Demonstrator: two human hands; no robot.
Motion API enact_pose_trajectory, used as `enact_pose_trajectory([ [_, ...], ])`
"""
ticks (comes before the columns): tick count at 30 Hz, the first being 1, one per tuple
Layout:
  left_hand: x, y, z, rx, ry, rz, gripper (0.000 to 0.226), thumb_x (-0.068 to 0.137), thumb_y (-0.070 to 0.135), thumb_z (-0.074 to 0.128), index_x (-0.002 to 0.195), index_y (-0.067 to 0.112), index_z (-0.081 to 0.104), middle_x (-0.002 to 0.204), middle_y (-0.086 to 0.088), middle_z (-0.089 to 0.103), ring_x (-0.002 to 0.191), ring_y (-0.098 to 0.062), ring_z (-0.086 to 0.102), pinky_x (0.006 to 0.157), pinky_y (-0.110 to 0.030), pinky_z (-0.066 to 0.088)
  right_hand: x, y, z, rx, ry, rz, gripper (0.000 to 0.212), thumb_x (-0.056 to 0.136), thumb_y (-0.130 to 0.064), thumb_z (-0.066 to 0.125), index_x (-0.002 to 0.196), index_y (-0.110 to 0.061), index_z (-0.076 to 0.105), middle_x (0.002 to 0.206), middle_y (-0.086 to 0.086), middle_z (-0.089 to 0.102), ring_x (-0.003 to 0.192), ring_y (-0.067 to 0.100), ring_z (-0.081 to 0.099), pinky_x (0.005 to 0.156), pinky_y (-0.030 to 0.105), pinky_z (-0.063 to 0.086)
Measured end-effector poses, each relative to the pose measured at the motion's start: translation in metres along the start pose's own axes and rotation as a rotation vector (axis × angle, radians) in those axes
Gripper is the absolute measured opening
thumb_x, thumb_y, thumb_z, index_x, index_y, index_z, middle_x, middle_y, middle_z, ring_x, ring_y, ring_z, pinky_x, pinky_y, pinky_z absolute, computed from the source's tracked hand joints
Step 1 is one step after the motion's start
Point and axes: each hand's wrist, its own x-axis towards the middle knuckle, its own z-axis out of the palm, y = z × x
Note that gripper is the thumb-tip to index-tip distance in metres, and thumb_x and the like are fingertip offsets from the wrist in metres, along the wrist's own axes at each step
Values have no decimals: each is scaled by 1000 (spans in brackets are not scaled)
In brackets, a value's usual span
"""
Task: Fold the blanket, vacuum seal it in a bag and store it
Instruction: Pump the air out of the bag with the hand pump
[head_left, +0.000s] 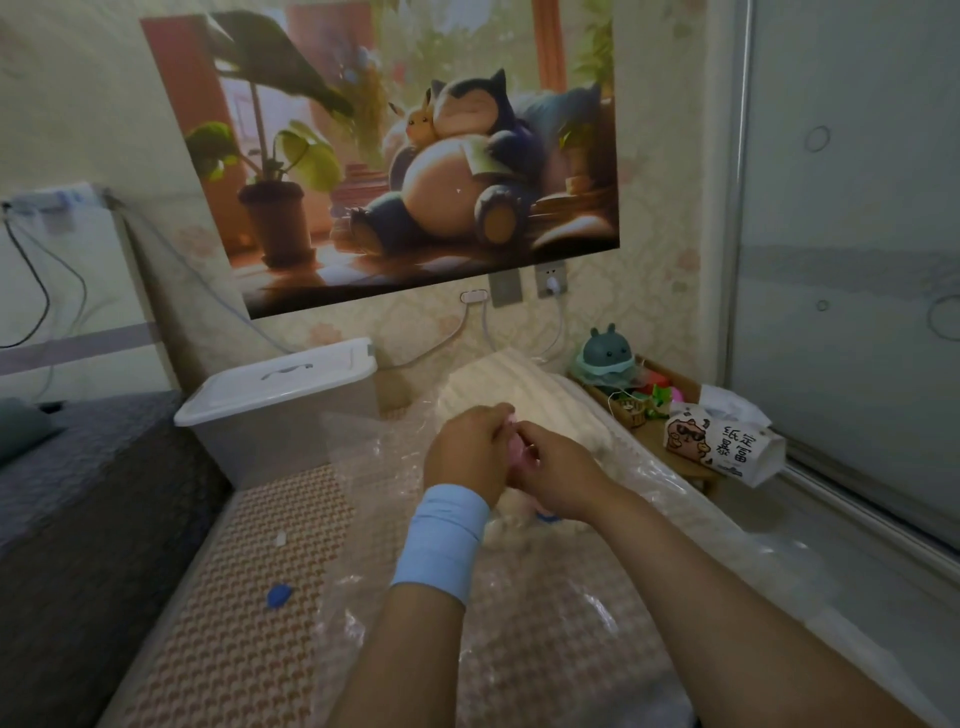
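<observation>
At the centre of the frame, the left hand and right hand meet, the curled fingers of both pinching a small pink object above a clear plastic bag spread on a patterned mat; the cream blanket lies just beyond them, with a white lidded storage box at centre left

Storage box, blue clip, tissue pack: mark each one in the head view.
storage box (275, 389): head view, the middle of its white lid.
blue clip (279, 596): head view, the centre of its blue body.
tissue pack (727, 449): head view, the printed front face.
</observation>
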Motion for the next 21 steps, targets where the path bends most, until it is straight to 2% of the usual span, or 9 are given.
enact_pose_trajectory([
  [3,3,20,-36,41,376,193,26,98,23,49,117,17,66,102,-8,68,92,-28,63,80,-33,49,2,9,-5,58,18,29,37,75,-46,77,107,-40,59,98,-15,69,90,4,62,82,31,51],
  [5,3,27,-59,39,632,319,25,98,22,51,114,14,68,99,-6,70,90,-25,63,80,-30,47,3,13,-7,70,23,20,39,73,-44,79,107,-40,59,99,-15,68,91,3,62,86,32,52],
  [6,2,29,-65,33,692,351,25,97,22,52,114,13,69,100,-5,70,90,-22,62,81,-29,45,3,14,-8,75,26,13,39,73,-44,79,106,-40,60,99,-15,68,91,2,62,87,33,52],
  [9,3,22,-48,-11,668,352,25,97,21,52,114,12,69,100,-5,70,90,-20,61,82,-29,48,4,15,-7,82,10,9,40,72,-44,80,106,-40,60,99,-15,68,92,4,63,88,35,53],
  [10,2,15,-33,-36,559,297,27,97,21,51,116,13,68,101,-7,69,91,-22,62,84,-32,49,3,13,-7,74,-3,12,40,73,-44,81,107,-40,60,99,-15,69,92,5,63,87,35,53],
  [12,-1,3,-3,-66,209,119,30,97,20,49,123,18,64,110,-10,68,99,-28,62,89,-37,49,1,9,-6,52,-23,8,37,76,-45,78,108,-37,59,97,-14,69,90,6,64,81,33,53],
  [14,-4,-5,15,-37,-24,-12,33,97,22,50,127,22,61,119,-9,65,107,-27,60,93,-33,46,-3,4,-4,38,-31,-4,29,81,-44,72,104,-35,58,92,-13,68,87,6,64,75,29,50],
  [16,-3,2,7,2,27,0,31,97,24,49,125,22,63,117,-7,66,105,-26,61,90,-33,47,-5,2,-3,46,-15,1,29,82,-43,72,107,-35,59,94,-13,69,88,5,63,75,28,50],
  [21,-2,34,-65,-3,616,249,23,97,19,51,111,14,69,96,-3,70,88,-20,62,81,-30,48,0,12,-8,94,15,10,39,73,-42,80,106,-38,59,98,-14,68,91,4,63,83,30,52],
])
